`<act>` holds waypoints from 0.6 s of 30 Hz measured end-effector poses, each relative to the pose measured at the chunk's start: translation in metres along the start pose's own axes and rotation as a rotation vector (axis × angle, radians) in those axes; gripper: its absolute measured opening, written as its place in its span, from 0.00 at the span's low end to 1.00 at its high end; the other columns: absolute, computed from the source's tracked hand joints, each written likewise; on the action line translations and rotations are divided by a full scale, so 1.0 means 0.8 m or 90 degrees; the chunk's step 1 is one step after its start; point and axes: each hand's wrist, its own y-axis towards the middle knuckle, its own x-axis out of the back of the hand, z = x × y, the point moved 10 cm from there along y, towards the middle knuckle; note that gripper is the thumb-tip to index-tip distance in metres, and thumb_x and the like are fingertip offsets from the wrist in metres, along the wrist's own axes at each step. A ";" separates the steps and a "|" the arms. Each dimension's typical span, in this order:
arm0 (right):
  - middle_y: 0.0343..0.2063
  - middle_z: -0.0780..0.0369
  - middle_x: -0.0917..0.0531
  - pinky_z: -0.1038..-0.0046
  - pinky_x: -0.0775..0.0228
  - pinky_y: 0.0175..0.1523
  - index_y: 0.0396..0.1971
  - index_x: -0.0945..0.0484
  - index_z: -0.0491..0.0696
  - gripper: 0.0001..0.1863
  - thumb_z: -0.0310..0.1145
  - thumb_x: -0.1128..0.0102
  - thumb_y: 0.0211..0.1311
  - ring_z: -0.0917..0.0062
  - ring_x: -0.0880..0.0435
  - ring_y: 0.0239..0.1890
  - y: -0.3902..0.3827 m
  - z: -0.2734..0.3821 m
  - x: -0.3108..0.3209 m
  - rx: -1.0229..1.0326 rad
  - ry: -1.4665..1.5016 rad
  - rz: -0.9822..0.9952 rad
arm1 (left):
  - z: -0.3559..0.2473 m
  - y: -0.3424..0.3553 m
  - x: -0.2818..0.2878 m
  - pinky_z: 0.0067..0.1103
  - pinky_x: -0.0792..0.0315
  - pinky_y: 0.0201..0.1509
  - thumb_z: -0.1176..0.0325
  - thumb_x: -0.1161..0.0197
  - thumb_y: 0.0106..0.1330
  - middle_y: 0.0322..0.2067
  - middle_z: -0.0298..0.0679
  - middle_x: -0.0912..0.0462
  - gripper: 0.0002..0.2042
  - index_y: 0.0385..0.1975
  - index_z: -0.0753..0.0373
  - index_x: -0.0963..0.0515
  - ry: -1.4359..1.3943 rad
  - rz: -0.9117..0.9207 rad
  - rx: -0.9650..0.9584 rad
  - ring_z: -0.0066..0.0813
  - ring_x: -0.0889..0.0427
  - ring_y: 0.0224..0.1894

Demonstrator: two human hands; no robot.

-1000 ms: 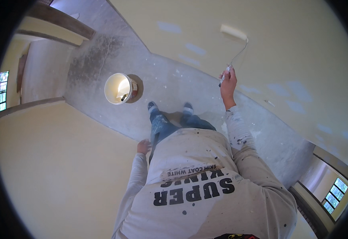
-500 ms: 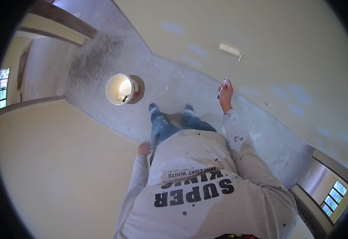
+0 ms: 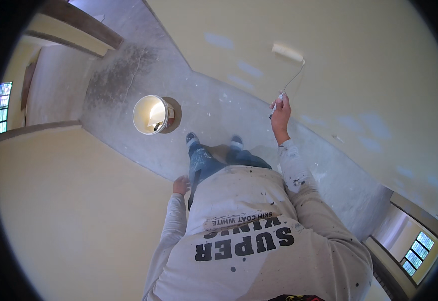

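My right hand (image 3: 281, 114) grips the handle of a paint roller (image 3: 287, 52), whose pale sleeve lies against the pale yellow wall (image 3: 369, 75) on a bent wire frame. My left hand (image 3: 181, 184) hangs beside my thigh with loosely apart fingers and nothing visible in it. Ahead of my feet and to the left stands a white bucket (image 3: 139, 114) with cream paint and a dark-handled object inside, partly hidden.
The grey concrete floor (image 3: 214, 105) is stained and speckled. Another yellow wall (image 3: 68, 210) runs along my left side. Openings with barred windows show at far left (image 3: 0, 108) and lower right (image 3: 415, 253). A dark beam-like edge (image 3: 78, 25) crosses the upper left.
The roller dropped down the picture half a second ago and has since risen partway back, sitting slightly left of where it was a second ago. My right hand has shifted slightly left and lower.
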 end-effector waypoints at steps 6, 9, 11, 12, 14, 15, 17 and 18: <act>0.28 0.64 0.26 0.75 0.29 0.36 0.57 0.30 0.40 0.16 0.32 0.55 0.76 0.81 0.28 0.28 0.002 0.048 -0.017 0.040 0.003 -0.003 | 0.031 -0.013 0.008 0.26 0.24 0.30 0.59 0.44 0.69 0.38 0.41 0.16 0.16 0.49 0.64 0.23 -0.036 0.001 0.055 0.31 0.17 0.34; 0.28 0.64 0.26 0.76 0.29 0.35 0.56 0.30 0.41 0.16 0.31 0.55 0.75 0.81 0.28 0.28 -0.004 0.010 -0.011 -0.024 -0.023 0.008 | 0.023 -0.022 0.006 0.27 0.24 0.30 0.59 0.44 0.69 0.39 0.42 0.15 0.17 0.50 0.64 0.23 -0.055 -0.002 0.067 0.32 0.16 0.35; 0.26 0.65 0.26 0.77 0.30 0.35 0.55 0.29 0.42 0.15 0.30 0.56 0.75 0.82 0.27 0.28 -0.004 -0.054 0.004 -0.088 0.004 0.007 | 0.007 -0.038 0.003 0.28 0.24 0.30 0.59 0.44 0.69 0.39 0.42 0.15 0.17 0.51 0.64 0.24 -0.035 -0.009 0.061 0.33 0.16 0.36; 0.26 0.65 0.26 0.77 0.30 0.35 0.55 0.29 0.42 0.15 0.30 0.56 0.75 0.82 0.27 0.28 -0.005 -0.067 0.006 -0.107 0.012 0.008 | 0.001 -0.043 0.003 0.28 0.25 0.30 0.59 0.44 0.69 0.40 0.43 0.15 0.18 0.52 0.64 0.24 -0.018 -0.013 0.056 0.34 0.15 0.36; 0.26 0.65 0.26 0.76 0.29 0.35 0.55 0.30 0.42 0.15 0.30 0.56 0.75 0.82 0.27 0.28 -0.009 -0.079 0.008 -0.142 0.030 0.010 | -0.001 -0.052 0.004 0.28 0.25 0.30 0.59 0.44 0.69 0.40 0.43 0.15 0.18 0.53 0.64 0.25 -0.004 -0.020 0.056 0.34 0.15 0.36; 0.27 0.65 0.26 0.76 0.29 0.35 0.55 0.30 0.42 0.15 0.30 0.56 0.75 0.82 0.27 0.28 -0.010 -0.074 0.007 -0.140 0.014 0.013 | 0.002 -0.053 0.005 0.28 0.25 0.30 0.59 0.44 0.69 0.40 0.43 0.15 0.18 0.53 0.64 0.25 -0.009 -0.024 0.061 0.33 0.15 0.36; 0.27 0.65 0.26 0.76 0.28 0.36 0.55 0.29 0.41 0.15 0.31 0.55 0.75 0.82 0.27 0.28 -0.011 -0.058 0.003 -0.131 -0.018 0.017 | 0.010 -0.051 0.006 0.27 0.25 0.30 0.59 0.43 0.69 0.39 0.43 0.15 0.19 0.54 0.64 0.25 -0.023 -0.024 0.071 0.32 0.15 0.35; 0.27 0.65 0.26 0.76 0.28 0.36 0.55 0.29 0.41 0.15 0.31 0.55 0.75 0.82 0.27 0.28 -0.007 -0.031 -0.003 -0.081 -0.014 0.025 | 0.017 -0.050 0.006 0.26 0.25 0.29 0.59 0.43 0.69 0.39 0.42 0.15 0.19 0.53 0.64 0.25 -0.034 -0.022 0.077 0.32 0.15 0.35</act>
